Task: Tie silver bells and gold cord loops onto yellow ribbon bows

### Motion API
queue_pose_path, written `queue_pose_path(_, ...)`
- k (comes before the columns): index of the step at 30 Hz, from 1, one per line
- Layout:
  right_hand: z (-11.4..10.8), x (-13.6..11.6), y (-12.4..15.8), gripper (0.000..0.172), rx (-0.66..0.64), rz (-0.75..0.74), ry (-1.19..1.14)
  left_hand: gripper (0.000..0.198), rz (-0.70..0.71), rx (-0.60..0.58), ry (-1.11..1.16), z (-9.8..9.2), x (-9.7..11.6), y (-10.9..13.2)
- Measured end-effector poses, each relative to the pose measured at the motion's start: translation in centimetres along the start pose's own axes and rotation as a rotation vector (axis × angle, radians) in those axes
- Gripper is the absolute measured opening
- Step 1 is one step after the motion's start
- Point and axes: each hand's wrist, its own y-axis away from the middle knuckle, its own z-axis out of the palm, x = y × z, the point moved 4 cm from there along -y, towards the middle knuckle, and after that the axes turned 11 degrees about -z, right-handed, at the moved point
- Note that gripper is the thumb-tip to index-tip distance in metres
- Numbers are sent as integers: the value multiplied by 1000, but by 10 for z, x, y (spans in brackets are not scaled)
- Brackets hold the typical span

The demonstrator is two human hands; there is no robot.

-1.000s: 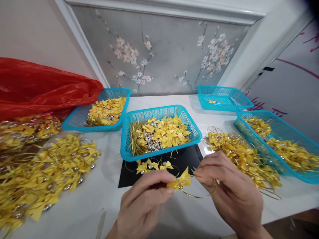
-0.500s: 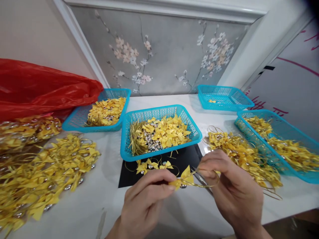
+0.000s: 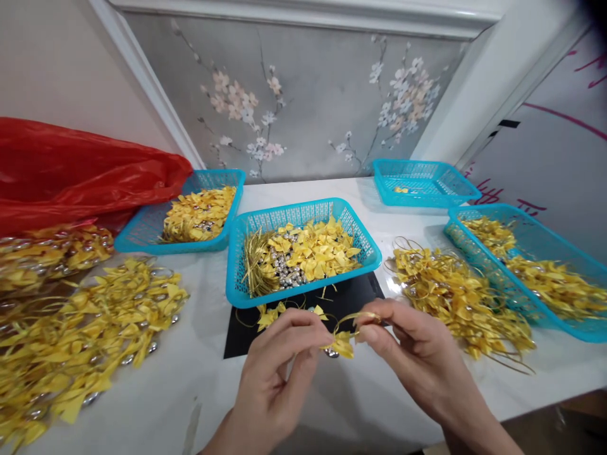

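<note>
Right hand lifts the cord up over the bow

The shiny gold metallic cord (image 3: 348,318) now arches above the small yellow ribbon bow (image 3: 344,344); half a second ago it ran out to the right and hung lower. The bow has tipped as well: its free wing, which pointed upward, now slants down to the right, with a round silver bell-like bead (image 3: 332,353) showing just under it.

The left hand (image 3: 287,363) keeps its thumb and fingers closed on the bow's left side. The right hand (image 3: 412,347) has its thumb and forefinger nearly together, pinching the cord at the bow's right. A slim metal tool that showed at the right fingers has dropped out of clear sight; whether it is tucked in the palm, I cannot tell.

The change suggests that the work has turned from using the tool to arranging the cord by fingertip, while the left hand steadies the bow. Whether the cord is knotted is too small to make out.

The bow is held above the white worktop (image 3: 208,354), in front of the black rectangular mat (image 3: 239,335) and the turquoise perforated plastic basket (image 3: 303,293) of yellow bows, silver beads and gold cords, which stands where it did.
</note>
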Motion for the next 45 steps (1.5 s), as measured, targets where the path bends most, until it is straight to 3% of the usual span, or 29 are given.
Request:
queue_pose_path(5, -5, 17, 8, 16, -35, 96, 38, 30, -71, 20, -26, 0, -2, 0)
queue_pose_path(12, -11, 50, 52, 9, -258, 115, 646, 26, -117, 30, 10, 4, -1, -1)
queue_pose_path(16, -5, 61, 67, 13, -272, 105, 818, 25, -92, 60, -3, 3, -1, -2)
queue_pose_path(24, -3, 59, 64, 17, -229, 41, 773, 23, -95, 148, 12, 4, -2, -9)
queue_pose_path(31, -6, 45, 67, 17, -111, -39, 568, 22, -96, 130, -42, 17, 8, -12)
queue_pose_path(35, -9, 38, 72, 22, -5, -110, 380, 18, -72, 102, -73, 41, 24, -31)
queue_pose_path(39, -7, 38, 83, 21, 45, -203, 327, 14, -24, 49, -93, 93, 37, -68)
queue_pose_path(43, -9, 40, 99, 17, 86, -281, 297, 17, 18, -80, -161, 148, 30, -103)
queue_pose_path(45, -17, 41, 106, 20, 111, -297, 293, 26, 23, -68, -212, 159, 23, -112)
